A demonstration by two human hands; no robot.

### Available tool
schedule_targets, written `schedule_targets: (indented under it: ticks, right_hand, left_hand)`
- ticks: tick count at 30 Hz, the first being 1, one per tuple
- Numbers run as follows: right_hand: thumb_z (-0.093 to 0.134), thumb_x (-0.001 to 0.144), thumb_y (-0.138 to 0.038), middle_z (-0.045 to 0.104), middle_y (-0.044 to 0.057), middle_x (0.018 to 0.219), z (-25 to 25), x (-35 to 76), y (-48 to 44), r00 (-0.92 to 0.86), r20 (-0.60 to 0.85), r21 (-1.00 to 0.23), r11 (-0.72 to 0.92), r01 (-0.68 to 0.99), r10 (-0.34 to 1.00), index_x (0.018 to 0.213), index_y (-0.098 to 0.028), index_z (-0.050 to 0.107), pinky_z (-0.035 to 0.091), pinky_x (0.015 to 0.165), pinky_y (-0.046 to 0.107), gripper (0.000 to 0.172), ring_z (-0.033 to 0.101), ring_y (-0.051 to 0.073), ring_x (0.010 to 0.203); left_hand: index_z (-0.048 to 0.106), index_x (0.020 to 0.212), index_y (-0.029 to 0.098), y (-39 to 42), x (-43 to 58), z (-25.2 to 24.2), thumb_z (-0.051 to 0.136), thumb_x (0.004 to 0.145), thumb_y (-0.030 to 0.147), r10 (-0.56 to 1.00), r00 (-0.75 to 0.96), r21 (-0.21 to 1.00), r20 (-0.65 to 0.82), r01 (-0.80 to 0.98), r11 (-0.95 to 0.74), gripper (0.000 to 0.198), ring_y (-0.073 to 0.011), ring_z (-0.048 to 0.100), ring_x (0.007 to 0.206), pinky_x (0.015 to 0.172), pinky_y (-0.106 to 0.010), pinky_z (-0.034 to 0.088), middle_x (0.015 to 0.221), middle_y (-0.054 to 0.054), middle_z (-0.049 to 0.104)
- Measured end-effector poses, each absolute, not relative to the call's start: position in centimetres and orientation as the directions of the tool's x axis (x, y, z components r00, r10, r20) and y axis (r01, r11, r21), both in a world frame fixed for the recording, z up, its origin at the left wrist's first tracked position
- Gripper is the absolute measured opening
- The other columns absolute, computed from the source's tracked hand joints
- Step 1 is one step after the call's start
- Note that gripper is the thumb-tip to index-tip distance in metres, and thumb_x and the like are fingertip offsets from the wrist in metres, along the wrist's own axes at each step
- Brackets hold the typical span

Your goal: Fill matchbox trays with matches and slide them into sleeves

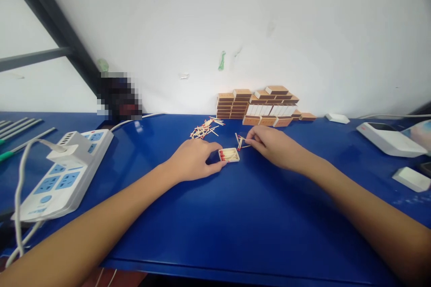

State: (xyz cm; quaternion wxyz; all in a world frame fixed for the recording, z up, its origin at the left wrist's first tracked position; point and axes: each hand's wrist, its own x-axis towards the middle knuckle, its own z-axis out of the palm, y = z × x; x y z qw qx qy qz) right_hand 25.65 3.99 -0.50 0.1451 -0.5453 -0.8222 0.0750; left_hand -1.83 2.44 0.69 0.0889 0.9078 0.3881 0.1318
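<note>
A small white matchbox tray [235,160] lies on the blue table, with several red-tipped matches [229,155] side by side in it. My left hand [191,159] grips the tray's left end between thumb and forefinger. Just right of the tray, my right hand [274,144] is closed in a pinch on a match [243,138] among a few loose matches [239,143]. The tips of its fingers partly hide them. Beyond my left hand is a scattered heap of loose matches [204,130].
Stacked matchboxes [232,105] stand against the wall. At left are a white power strip [63,179] with a plugged-in charger [72,150] and green-handled rods [33,139]. White devices [390,139] and a small white block [411,179] lie at right.
</note>
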Motion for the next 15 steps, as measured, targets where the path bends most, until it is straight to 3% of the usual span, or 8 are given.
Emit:
schedule_targets:
  ticks: [6,8,12,15]
  right_hand:
    - [0.047,0.100,-0.031,0.071,0.012,0.099,-0.1,26.7,3.9,-0.299,0.211,-0.091,0.323,0.942,0.931,0.096,-0.021,0.060,0.040,0.066,0.036,0.017,0.064,0.026,0.080]
    - [0.049,0.099,-0.031,0.071,0.011,0.096,0.4,26.9,3.9,-0.281,0.239,-0.091,0.310,0.946,0.930,0.094,-0.021,0.060,0.038,0.063,0.036,0.016,0.062,0.025,0.076]
    - [0.052,0.099,-0.040,0.062,0.004,0.073,1.7,26.0,3.1,-0.332,0.248,-0.310,0.399,0.863,0.910,0.093,-0.023,0.063,0.038,0.060,0.033,0.021,0.054,0.019,0.065]
    - [0.055,0.100,-0.042,0.058,0.000,0.069,1.8,24.6,2.1,-0.426,0.207,-0.465,0.472,0.749,0.881,0.094,-0.024,0.067,0.038,0.060,0.030,0.023,0.051,0.017,0.063]
  left_hand:
    - [0.073,0.120,0.022,2.4,-1.8,0.5,0.061,0.095,0.047,0.720,0.672,0.244,0.175,0.678,-0.693,0.037,-0.0140,0.056,0.057,0.057,-0.028,0.034,0.066,0.001,0.063]
    - [0.073,0.121,0.022,2.3,-1.8,0.4,0.061,0.096,0.047,0.715,0.677,0.237,0.174,0.676,-0.698,0.037,-0.0147,0.057,0.059,0.058,-0.028,0.034,0.067,0.001,0.063]
    - [0.073,0.122,0.022,2.3,-1.7,0.4,0.061,0.095,0.046,0.714,0.677,0.228,0.180,0.678,-0.699,0.038,-0.0147,0.057,0.058,0.058,-0.028,0.034,0.067,0.001,0.064]
    - [0.073,0.122,0.022,2.3,-1.7,0.4,0.062,0.095,0.047,0.715,0.673,0.223,0.189,0.679,-0.699,0.038,-0.0144,0.056,0.057,0.057,-0.028,0.033,0.067,0.001,0.065]
